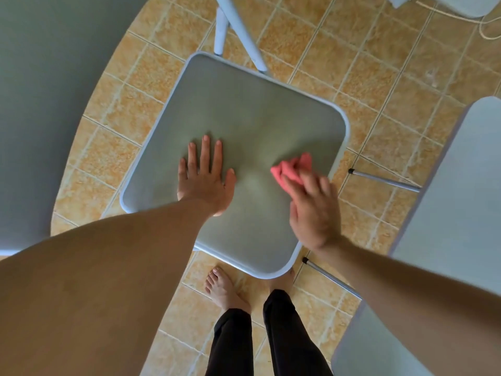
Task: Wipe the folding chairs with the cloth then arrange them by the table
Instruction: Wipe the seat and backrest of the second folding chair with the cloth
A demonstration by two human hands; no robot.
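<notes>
The folding chair's seat [244, 104] sits in the middle of the view, grey with a pale rim. It is close to square, so no long axis stands out. It is turned askew, with one rounded corner pointing far-left, one right and one near, toward the person's bare feet [222, 289]. Its pale tube legs [238, 31] run off from the far edge.

The left hand [204, 175] lies flat on the seat near its left edge, fingers straight and slightly spread, pointing far. The right hand [314, 213], blurred, has its fingers curled round a bunched pink cloth [294, 166], which touches the seat near the right edge.

The round grey table [48, 90] curves along the left, with a band of tiled floor [339, 50] between it and the seat. A second grey chair [447, 199] stands on the right. The strip of floor there is narrow and crossed by two metal legs [385, 180] with black caps.
</notes>
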